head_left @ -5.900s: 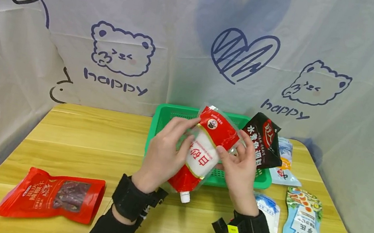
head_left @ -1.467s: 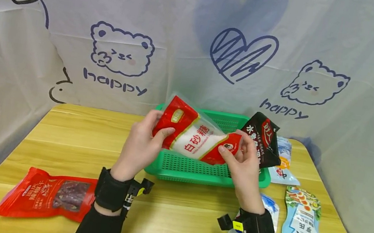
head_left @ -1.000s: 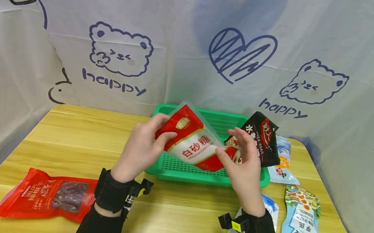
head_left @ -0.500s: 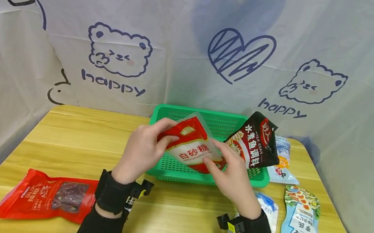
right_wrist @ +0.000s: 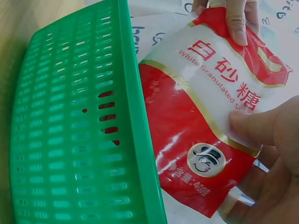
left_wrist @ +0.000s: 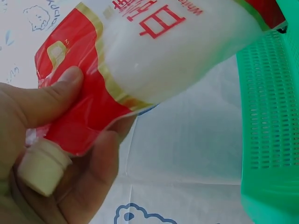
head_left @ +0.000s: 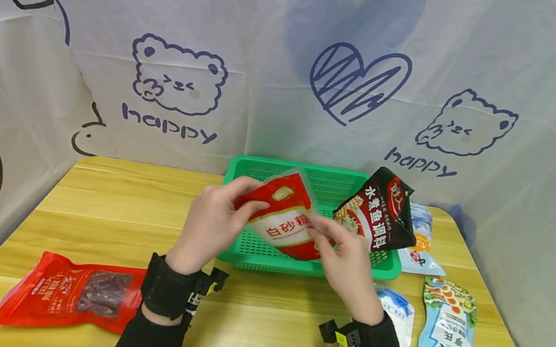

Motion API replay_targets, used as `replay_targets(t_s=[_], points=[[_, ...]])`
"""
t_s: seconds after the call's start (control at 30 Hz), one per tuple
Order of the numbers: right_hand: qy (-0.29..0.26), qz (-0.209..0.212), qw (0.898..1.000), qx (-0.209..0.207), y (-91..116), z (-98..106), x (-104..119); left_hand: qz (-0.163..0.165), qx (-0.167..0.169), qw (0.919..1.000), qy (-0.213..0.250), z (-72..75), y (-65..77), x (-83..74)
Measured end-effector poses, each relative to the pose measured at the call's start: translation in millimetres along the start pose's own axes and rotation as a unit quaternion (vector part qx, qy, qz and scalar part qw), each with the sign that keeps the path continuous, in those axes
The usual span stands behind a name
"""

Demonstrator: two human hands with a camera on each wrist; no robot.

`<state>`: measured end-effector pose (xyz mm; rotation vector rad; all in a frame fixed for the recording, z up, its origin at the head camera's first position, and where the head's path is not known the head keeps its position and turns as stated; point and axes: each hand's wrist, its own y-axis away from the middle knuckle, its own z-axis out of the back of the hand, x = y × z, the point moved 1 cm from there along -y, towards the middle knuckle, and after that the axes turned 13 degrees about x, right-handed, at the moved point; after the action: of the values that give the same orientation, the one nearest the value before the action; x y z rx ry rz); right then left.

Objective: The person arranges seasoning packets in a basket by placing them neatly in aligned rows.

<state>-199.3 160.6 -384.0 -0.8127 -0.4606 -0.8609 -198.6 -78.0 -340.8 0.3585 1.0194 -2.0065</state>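
A red and white pouch of white granulated sugar (head_left: 278,224) is held over the green basket (head_left: 254,261) by both hands. My left hand (head_left: 214,221) pinches its spout end, thumb on the red front; the cream cap (left_wrist: 44,168) shows against the palm in the left wrist view. My right hand (head_left: 348,262) grips the pouch's right edge, with the thumb on the white band in the right wrist view. The pouch's lower red end (right_wrist: 196,168), with a round face logo, overlaps the basket's rim in that view.
A black seasoning packet (head_left: 380,213) leans at the basket's right end. Behind it lies a pale blue bag (head_left: 421,243). A Heinz spouted pouch (head_left: 453,337) and a silver-white pouch (head_left: 397,311), partly under the right wrist, lie at right. A red dried-chili bag (head_left: 71,292) lies front left.
The sugar pouch was first spout-down, then turned so its spout end is in the left hand. Lately it tilted and lowered slightly, while the right hand moved left along it and regripped.
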Motion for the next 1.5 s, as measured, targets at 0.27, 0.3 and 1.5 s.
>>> replay_targets(t_s=[0.27,0.3,1.5], points=[[-0.01,0.018,0.999,-0.034,0,-1,-1,0.016,-0.024,0.997,0.073,2.8,-1.2,1.5],[-0.014,0.019,0.999,-0.038,0,-1,-1,0.02,-0.022,0.9957,0.088,3.0,-1.6,1.6],[-0.126,0.002,0.991,-0.038,0,-3,4,-0.019,-0.016,0.9943,0.103,-10.6,-2.4,2.1]])
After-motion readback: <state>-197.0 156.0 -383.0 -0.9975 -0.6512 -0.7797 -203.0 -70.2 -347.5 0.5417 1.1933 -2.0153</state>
